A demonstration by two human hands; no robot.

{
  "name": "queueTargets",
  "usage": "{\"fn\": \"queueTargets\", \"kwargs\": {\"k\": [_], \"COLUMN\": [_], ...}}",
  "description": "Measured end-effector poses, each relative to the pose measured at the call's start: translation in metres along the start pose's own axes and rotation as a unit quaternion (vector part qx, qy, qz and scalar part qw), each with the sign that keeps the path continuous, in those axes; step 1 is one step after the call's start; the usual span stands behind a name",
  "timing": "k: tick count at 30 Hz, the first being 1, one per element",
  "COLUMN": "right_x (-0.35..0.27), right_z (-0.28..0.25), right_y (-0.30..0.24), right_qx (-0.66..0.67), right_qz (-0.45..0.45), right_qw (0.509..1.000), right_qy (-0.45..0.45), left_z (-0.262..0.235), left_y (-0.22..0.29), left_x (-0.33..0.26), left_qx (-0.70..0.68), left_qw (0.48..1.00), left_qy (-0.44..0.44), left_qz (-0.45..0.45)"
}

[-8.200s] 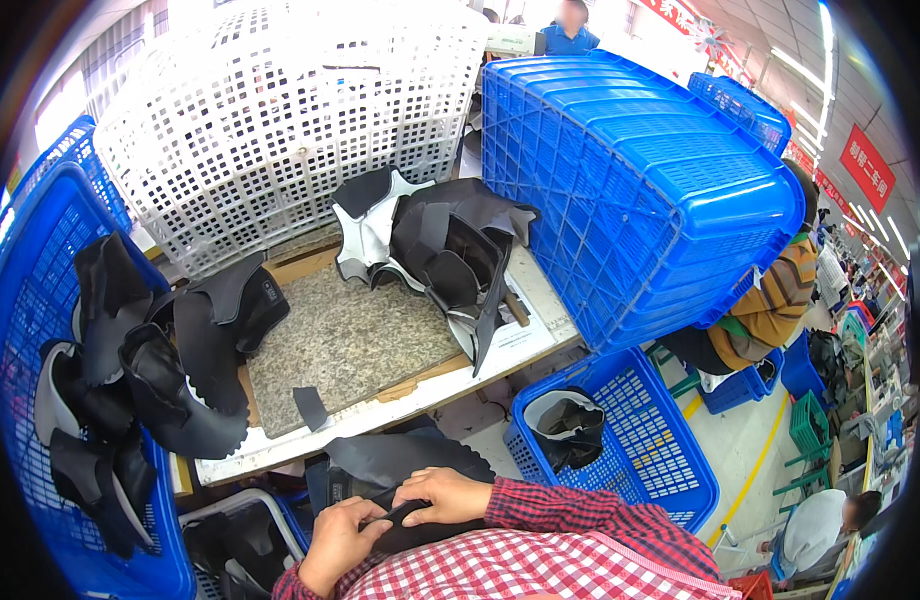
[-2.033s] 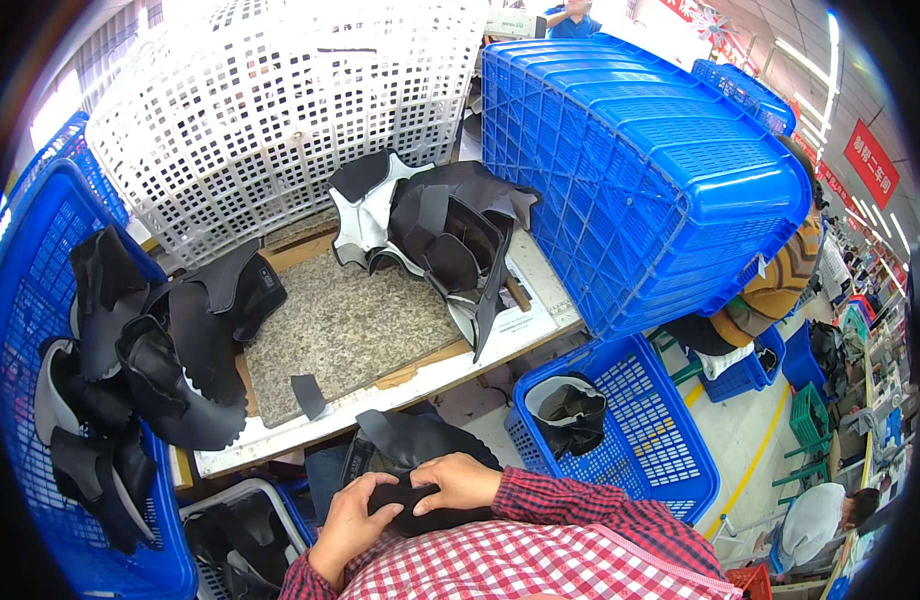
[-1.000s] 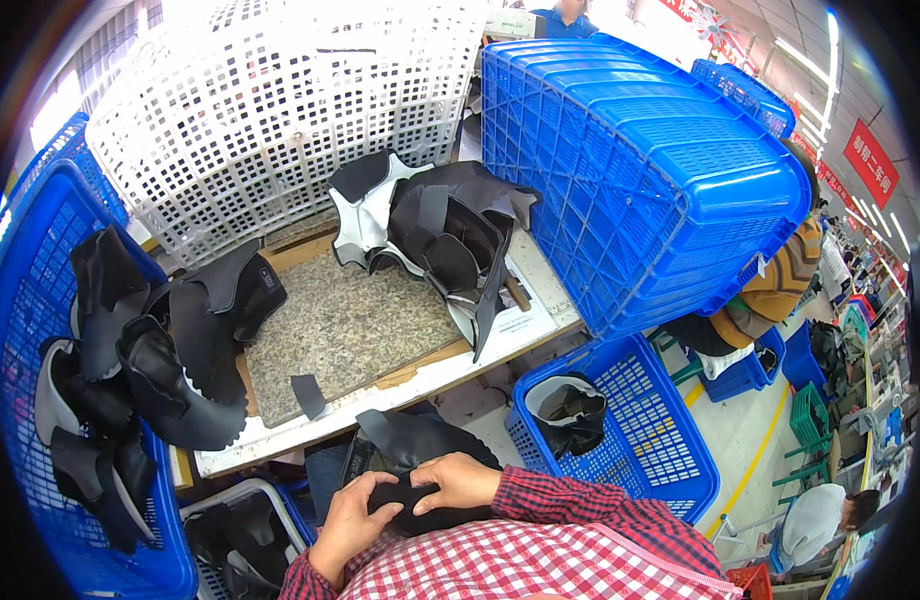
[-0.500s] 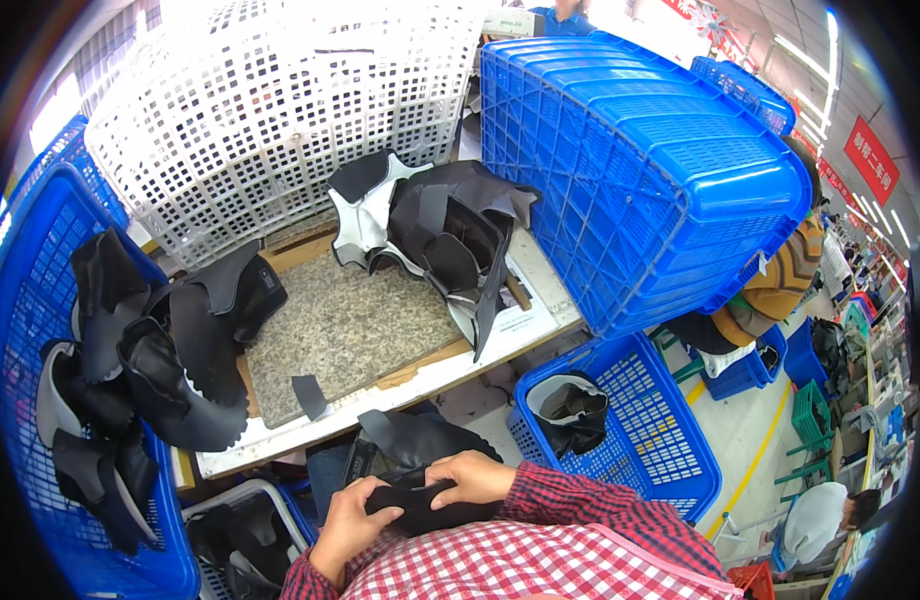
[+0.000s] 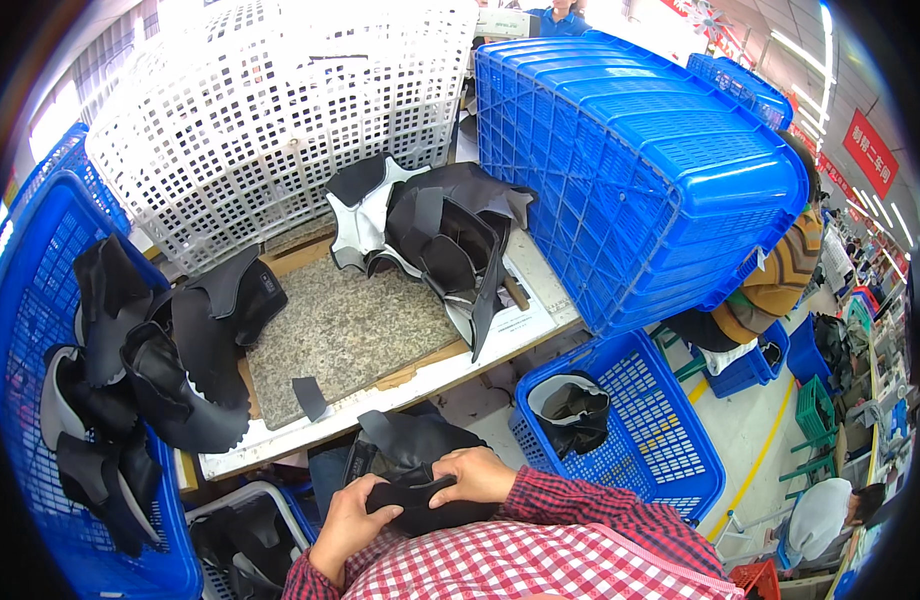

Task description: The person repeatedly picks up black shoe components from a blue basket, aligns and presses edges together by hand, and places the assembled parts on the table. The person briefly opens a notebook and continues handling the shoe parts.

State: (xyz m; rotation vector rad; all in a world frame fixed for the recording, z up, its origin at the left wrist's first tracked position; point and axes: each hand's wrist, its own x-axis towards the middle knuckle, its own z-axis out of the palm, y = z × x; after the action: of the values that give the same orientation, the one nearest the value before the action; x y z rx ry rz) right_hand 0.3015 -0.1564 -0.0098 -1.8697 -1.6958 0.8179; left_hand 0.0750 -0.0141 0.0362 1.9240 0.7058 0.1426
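Left hand (image 5: 352, 517) and right hand (image 5: 472, 476) both grip a black upper (image 5: 412, 497) between them, below the desk (image 5: 500, 335) edge.

A shoe factory floor: blue plastic crates (image 5: 640, 170) and a white crate (image 5: 280, 110) crowd a table (image 5: 430, 370) piled with black shoe uppers (image 5: 450, 235).

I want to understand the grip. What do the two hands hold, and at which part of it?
Both hands hold one black shoe upper piece in the lap: the left hand at its left end, the right hand over its top right edge.
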Motion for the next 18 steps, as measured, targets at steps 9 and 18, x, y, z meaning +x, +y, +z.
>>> {"fn": "queueTargets", "kwargs": {"k": [9, 18], "right_x": [0.0027, 0.0066], "right_z": [0.0005, 0.0039], "right_y": [0.0028, 0.0063], "right_qx": [0.006, -0.005], "right_qz": [0.0, 0.009], "right_qw": [1.0, 1.0], "right_qy": [-0.004, -0.014], "left_z": [-0.0007, -0.0017], "left_y": [-0.0024, -0.0057], "left_x": [0.0017, 0.0033], "left_qx": [0.001, -0.008], "left_qw": [1.0, 1.0], "left_qy": [-0.001, -0.004], "left_qz": [0.01, 0.009]}}
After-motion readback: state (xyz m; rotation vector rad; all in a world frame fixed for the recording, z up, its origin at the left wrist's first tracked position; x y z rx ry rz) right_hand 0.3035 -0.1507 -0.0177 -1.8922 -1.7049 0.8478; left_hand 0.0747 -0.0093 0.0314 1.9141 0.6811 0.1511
